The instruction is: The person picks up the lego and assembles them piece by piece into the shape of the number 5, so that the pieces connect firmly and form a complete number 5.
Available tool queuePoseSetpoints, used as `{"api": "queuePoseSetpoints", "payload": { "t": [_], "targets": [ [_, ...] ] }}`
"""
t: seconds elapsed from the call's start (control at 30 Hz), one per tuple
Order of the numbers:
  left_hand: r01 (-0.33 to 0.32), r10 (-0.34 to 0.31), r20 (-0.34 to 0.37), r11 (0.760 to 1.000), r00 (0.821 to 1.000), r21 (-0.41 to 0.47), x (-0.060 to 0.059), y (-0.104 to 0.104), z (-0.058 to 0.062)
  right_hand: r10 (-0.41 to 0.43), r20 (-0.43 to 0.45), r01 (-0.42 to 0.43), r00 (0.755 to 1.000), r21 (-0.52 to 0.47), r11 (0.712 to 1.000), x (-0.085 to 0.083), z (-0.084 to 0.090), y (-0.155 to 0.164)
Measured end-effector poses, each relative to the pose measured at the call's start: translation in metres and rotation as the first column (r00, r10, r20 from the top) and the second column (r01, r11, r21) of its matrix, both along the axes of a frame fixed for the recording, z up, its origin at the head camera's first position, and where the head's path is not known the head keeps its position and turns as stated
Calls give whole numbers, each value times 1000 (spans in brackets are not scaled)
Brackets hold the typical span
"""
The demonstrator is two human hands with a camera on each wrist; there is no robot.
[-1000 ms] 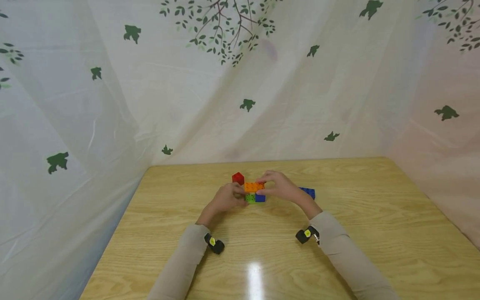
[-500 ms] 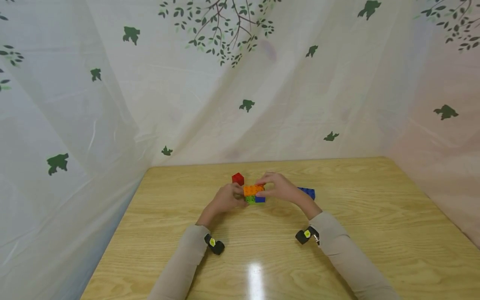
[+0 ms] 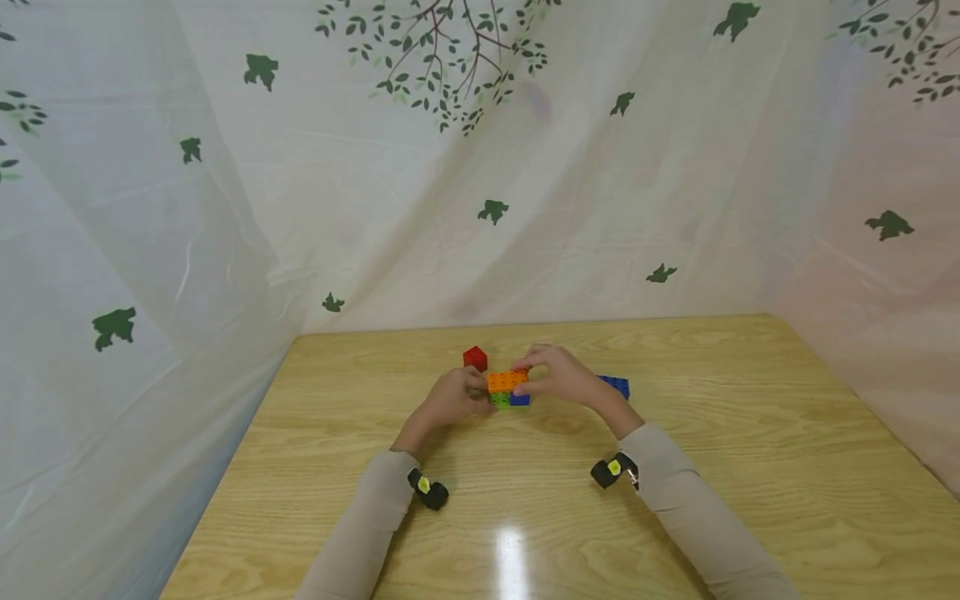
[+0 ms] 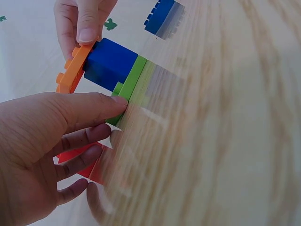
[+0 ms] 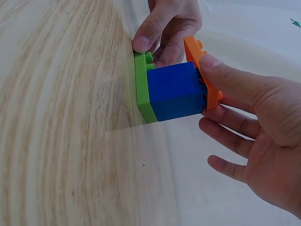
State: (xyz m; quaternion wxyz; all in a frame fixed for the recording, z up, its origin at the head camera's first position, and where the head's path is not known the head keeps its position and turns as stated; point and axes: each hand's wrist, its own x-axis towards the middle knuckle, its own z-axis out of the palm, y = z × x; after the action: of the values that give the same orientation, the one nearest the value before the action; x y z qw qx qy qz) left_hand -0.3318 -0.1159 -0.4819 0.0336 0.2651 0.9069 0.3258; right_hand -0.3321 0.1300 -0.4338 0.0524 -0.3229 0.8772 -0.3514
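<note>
A thin green toy building brick (image 5: 142,87) lies flat on the table, with a blue brick (image 5: 176,94) standing on one end of it. Over the blue brick's top is a thin orange brick (image 3: 504,382), slightly tilted, with a narrow gap showing on one side in the right wrist view. My right hand (image 3: 558,373) pinches the orange brick between thumb and fingers. At the green brick's free end, my left hand (image 3: 452,395) grips it, thumb on its upper side (image 4: 123,100). The left fingers partly cover a red brick (image 4: 80,157) in the left wrist view.
Behind my left hand stands the red brick (image 3: 475,358). Another blue brick (image 3: 617,385) lies right of my right hand, partly hidden by the wrist. The wooden table (image 3: 555,533) ends at a pale curtain (image 3: 420,250) with leaf prints.
My right hand has lowered the orange brick onto the blue one, moving slightly toward me. The left hand keeps its grip on the green brick. Over the last half second almost nothing shifts.
</note>
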Motion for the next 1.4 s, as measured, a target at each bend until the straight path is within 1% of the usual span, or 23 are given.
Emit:
{"api": "queuePoseSetpoints", "payload": {
  "t": [0.23, 0.33, 0.63, 1.03, 1.4],
  "targets": [
    [-8, 8, 12, 1000, 1000, 5, 0, 0, 1, 15, 49, -14, 999, -19, 1000, -3, 0, 3],
    [-10, 10, 12, 1000, 1000, 7, -1, 0, 0, 16, 54, -16, 998, -5, 1000, -3, 1, 3],
    [-11, 11, 16, 1000, 1000, 11, -3, -1, -1, 11, 15, -12, 1000, 50, 999, -5, 1, 2],
    [-16, 16, 27, 1000, 1000, 16, -1, 0, 1, 17, -9, -17, 1000, 9, 1000, -2, -2, 4],
    [-9, 9, 18, 1000, 1000, 30, 0, 0, 2, 8, 5, -8, 1000, -6, 1000, -5, -5, 8]
  ]
}}
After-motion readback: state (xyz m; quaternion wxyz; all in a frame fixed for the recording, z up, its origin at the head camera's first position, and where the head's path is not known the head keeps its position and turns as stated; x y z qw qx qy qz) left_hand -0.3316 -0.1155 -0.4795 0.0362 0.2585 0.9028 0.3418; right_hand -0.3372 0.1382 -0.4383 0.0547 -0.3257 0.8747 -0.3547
